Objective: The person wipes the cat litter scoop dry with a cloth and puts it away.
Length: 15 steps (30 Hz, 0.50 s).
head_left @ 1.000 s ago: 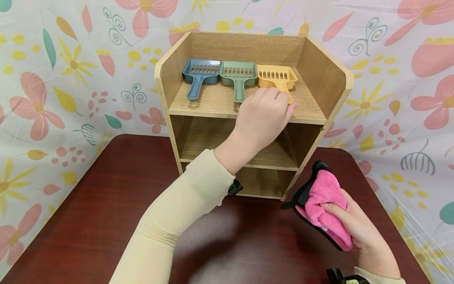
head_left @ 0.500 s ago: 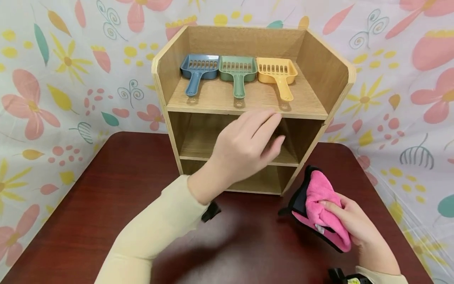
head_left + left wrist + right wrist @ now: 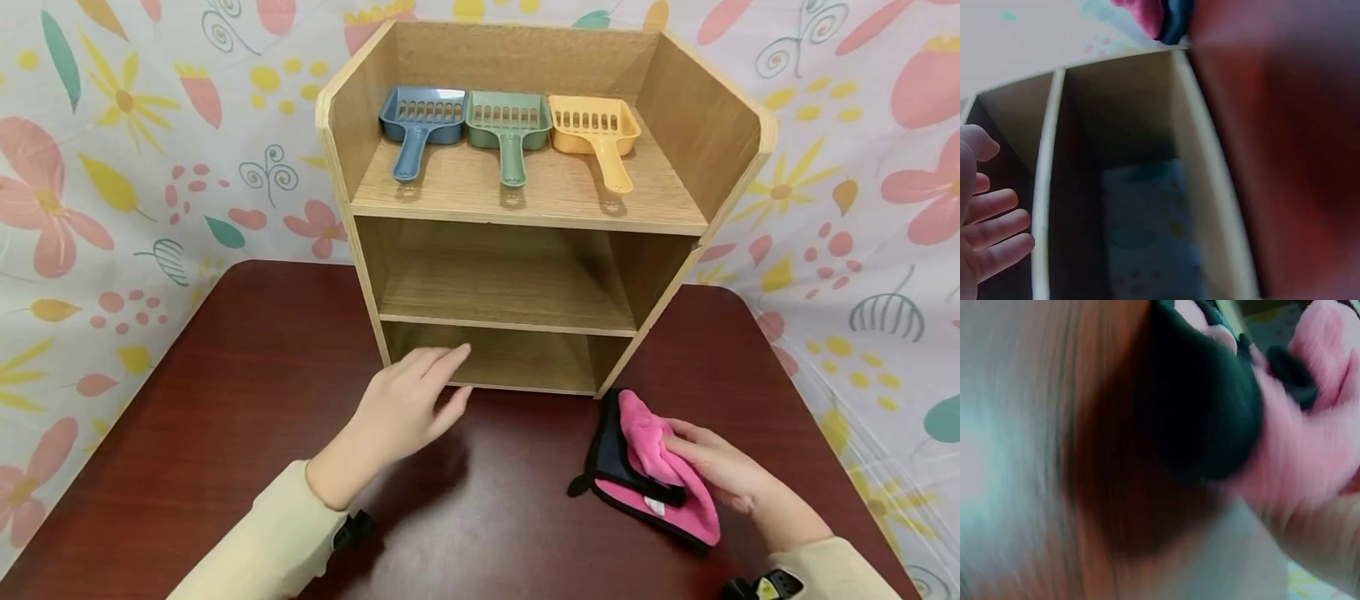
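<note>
My left hand (image 3: 405,407) hangs over the table in front of the shelf's lowest compartment, fingers relaxed and holding nothing. In the left wrist view the same hand (image 3: 991,219) shows spread fingers beside the compartments. My right hand (image 3: 723,462) grips a bunched pink cloth (image 3: 651,442) with black edging and a dark patch, low over the table at the shelf's right front corner. In the right wrist view the cloth (image 3: 1297,450) is blurred. On the top shelf lie three slotted litter scoops, handles forward: a blue scoop (image 3: 423,125), a green scoop (image 3: 510,129) and a yellow scoop (image 3: 596,129).
The wooden shelf unit (image 3: 517,325) stands at the back of the dark red table (image 3: 247,392), with two compartments below its top. Behind it hangs a curtain (image 3: 187,167) with flowers and leaves, which also runs along both sides.
The left hand has let go of the yellow scoop's handle and come down leftward from the top shelf. The right hand has lowered the cloth slightly leftward. The head view has tilted down.
</note>
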Available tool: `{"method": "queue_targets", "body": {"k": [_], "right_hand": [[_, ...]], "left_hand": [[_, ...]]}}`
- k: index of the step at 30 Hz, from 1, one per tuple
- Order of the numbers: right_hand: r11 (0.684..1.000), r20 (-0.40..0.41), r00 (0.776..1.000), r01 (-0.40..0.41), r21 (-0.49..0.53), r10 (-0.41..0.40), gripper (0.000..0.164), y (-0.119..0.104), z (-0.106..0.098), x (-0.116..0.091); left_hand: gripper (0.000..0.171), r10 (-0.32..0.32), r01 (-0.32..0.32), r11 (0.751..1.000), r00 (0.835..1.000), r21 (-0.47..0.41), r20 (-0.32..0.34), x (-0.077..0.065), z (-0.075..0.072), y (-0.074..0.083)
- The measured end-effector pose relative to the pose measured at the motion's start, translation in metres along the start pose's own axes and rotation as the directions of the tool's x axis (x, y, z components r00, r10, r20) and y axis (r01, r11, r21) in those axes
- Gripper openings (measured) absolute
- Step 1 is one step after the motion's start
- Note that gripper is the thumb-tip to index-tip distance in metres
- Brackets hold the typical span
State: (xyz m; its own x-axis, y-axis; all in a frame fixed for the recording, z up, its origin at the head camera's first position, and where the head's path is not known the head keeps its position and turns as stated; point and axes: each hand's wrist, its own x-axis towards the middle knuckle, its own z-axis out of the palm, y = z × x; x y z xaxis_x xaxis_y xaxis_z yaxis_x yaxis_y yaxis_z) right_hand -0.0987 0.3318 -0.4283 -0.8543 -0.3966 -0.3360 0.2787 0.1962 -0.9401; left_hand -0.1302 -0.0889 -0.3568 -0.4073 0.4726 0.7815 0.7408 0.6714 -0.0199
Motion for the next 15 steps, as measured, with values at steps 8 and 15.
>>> {"method": "queue_targets", "body": {"k": [8,15], "right_hand": [[0.78,-0.351,0.914,-0.066,-0.622,-0.203,0.049,-0.031,0.013,-0.019],[0.623,-0.284,0.916,-0.049,-0.78,-0.283,0.063,-0.045,0.013,-0.025]], "left_hand": [[0.044,-0.181,0.183,0.983,0.97,0.003,0.163,-0.042,-0.008,-0.015],[0.044,-0.272,0.272,0.962,0.928,0.036,0.253,-0.056,-0.014,-0.026]]}}
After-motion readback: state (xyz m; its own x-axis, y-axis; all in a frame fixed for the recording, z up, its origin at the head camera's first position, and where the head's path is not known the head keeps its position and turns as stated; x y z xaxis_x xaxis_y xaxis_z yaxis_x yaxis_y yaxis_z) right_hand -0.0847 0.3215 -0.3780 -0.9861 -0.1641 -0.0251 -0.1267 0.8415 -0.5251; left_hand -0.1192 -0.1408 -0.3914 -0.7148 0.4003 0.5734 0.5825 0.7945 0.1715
